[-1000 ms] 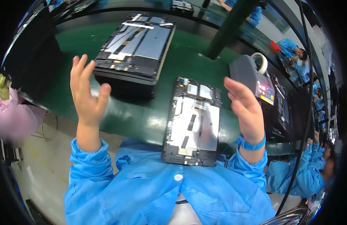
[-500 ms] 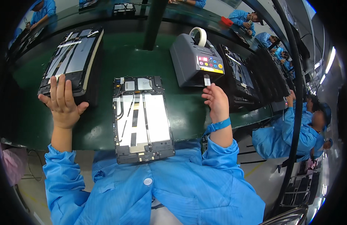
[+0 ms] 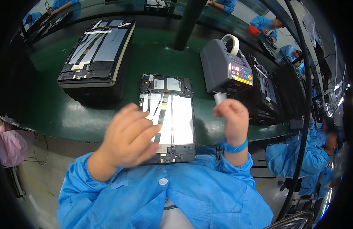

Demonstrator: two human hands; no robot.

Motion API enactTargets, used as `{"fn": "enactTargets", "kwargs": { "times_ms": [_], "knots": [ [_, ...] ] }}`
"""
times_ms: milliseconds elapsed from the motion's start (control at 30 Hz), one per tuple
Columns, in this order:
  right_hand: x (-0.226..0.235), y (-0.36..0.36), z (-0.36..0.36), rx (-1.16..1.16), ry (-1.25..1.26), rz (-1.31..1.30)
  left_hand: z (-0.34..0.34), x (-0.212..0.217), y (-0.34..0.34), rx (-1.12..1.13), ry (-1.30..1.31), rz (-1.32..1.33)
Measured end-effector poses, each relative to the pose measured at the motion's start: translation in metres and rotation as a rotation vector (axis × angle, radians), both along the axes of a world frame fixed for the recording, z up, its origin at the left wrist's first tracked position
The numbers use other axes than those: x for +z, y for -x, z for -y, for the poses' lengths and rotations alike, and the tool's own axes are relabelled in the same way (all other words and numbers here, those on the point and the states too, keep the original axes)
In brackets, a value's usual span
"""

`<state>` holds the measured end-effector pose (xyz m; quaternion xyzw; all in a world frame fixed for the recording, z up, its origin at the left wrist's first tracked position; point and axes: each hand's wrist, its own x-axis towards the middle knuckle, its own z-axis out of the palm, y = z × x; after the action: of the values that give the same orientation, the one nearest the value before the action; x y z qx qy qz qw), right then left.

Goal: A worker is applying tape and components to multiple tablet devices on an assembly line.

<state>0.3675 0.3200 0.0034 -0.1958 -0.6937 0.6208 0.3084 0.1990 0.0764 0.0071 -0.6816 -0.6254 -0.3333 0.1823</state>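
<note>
An opened tablet [image 3: 180, 114], its silvery inside and black ribbon cables showing, lies in front of me, its lower end by my jacket. My left hand [image 3: 126, 137] hovers over its lower left part, fingers loosely apart and somewhat blurred, with nothing seen in them. To the right of the tablet, my right hand [image 3: 234, 116] pinches a short pale strip of tape [image 3: 220, 98] between thumb and forefinger. The strip is just below the front of a grey tape dispenser [image 3: 218, 72], which carries a roll of cream tape [image 3: 234, 44].
A stack of opened tablets [image 3: 90, 70] stands at the left of the green table [image 3: 153, 57]. More tablets [image 3: 266, 89] are stacked right of the dispenser. A dark post [image 3: 188, 26] rises behind. Other people in blue [image 3: 317, 149] work around.
My left hand has left the tablet stack and come right, over the tablet before me. My right hand has drawn a tape strip away from the dispenser. The whole view has shifted.
</note>
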Motion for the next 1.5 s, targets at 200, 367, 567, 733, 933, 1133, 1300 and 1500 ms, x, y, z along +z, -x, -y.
{"fn": "enactTargets", "kwargs": {
  "times_ms": [200,367,567,733,933,1133,1300,1500],
  "knots": [
    [0.018,0.014,0.072,0.517,-0.560,0.150,-0.012,-0.007,-0.025,-0.146,0.289,1.061],
    [0.012,0.017,0.080,0.383,-0.652,0.153,-0.013,-0.025,-0.027,-0.112,-0.014,0.897],
    [-0.002,0.021,0.082,0.111,-0.762,-0.001,-0.012,-0.026,-0.028,-0.021,-0.044,1.001],
    [-0.005,0.023,0.081,0.193,-0.449,-0.070,-0.012,-0.020,-0.021,-0.142,0.108,1.133],
    [-0.002,0.047,0.055,0.134,-0.300,0.051,-0.023,-0.033,0.003,0.280,-0.078,0.837],
    [-0.011,0.117,0.039,0.275,-0.724,0.079,-0.038,-0.042,0.043,0.510,0.155,0.141],
    [-0.012,0.153,0.039,0.415,-0.695,0.226,-0.039,-0.050,0.045,0.496,0.168,0.202],
    [-0.016,0.178,0.032,0.460,-0.847,0.044,-0.039,-0.054,0.049,0.449,0.179,0.142]
  ]
}}
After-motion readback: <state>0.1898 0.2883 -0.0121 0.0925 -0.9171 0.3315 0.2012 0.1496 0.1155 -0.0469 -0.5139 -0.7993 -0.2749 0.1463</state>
